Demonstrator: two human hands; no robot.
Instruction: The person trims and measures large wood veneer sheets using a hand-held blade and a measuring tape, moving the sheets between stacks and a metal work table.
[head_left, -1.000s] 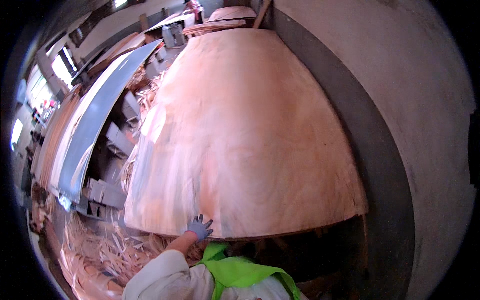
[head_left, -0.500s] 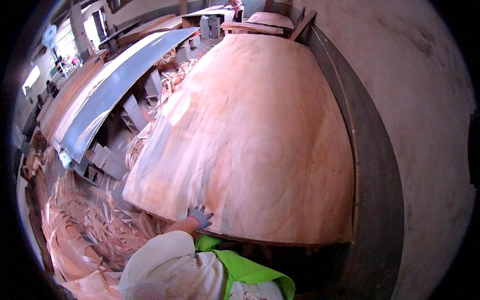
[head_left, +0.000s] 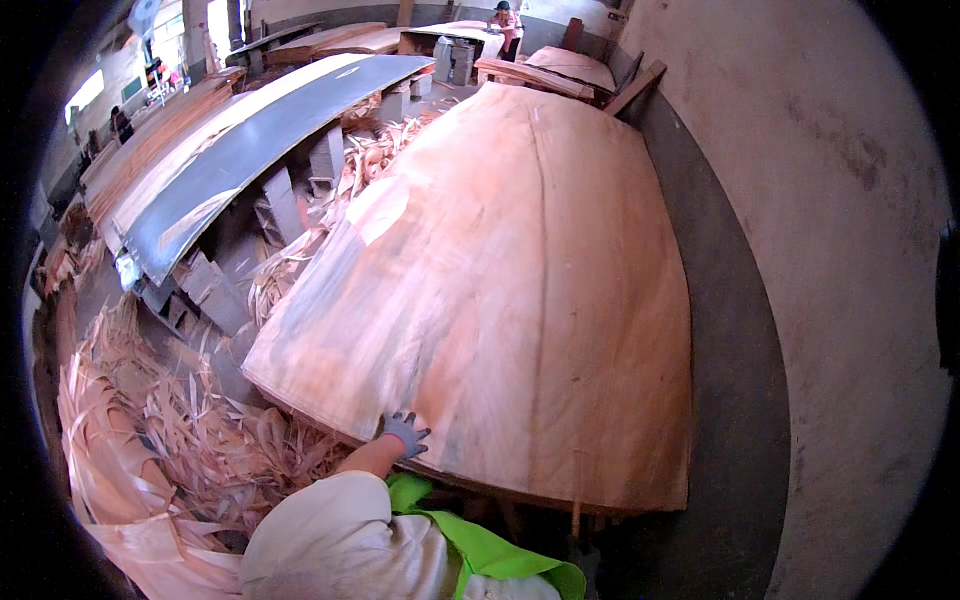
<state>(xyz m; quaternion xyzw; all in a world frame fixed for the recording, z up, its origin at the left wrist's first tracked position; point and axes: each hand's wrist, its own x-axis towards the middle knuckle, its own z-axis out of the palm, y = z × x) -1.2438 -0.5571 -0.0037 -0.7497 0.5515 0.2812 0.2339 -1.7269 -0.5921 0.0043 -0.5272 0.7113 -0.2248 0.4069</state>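
My left hand [head_left: 406, 434], in a grey glove, lies flat with fingers spread on the near edge of a large, pale reddish wood veneer sheet [head_left: 470, 300]. The sheet covers a wide, low stack. A long, thin dark line [head_left: 541, 300] runs lengthwise over it; I cannot tell whether this is a rod, a shadow or a crease. At the front edge, right of my hand, a thin upright stick [head_left: 576, 500] shows, its lower end lost in shadow. My right hand is not in view.
Torn veneer strips [head_left: 200, 440] pile up at the left. Beyond them a long dark, shiny panel [head_left: 270, 130] rests on grey blocks [head_left: 282, 205]. A plastered wall [head_left: 800, 250] borders the stack on the right. At the far end a person [head_left: 506, 25] stands by another table.
The view has shifted slightly. The thin rod along the sheet's right edge no longer shows there; a dark line now crosses the sheet and a stick shows at its front. My left hand stays put.
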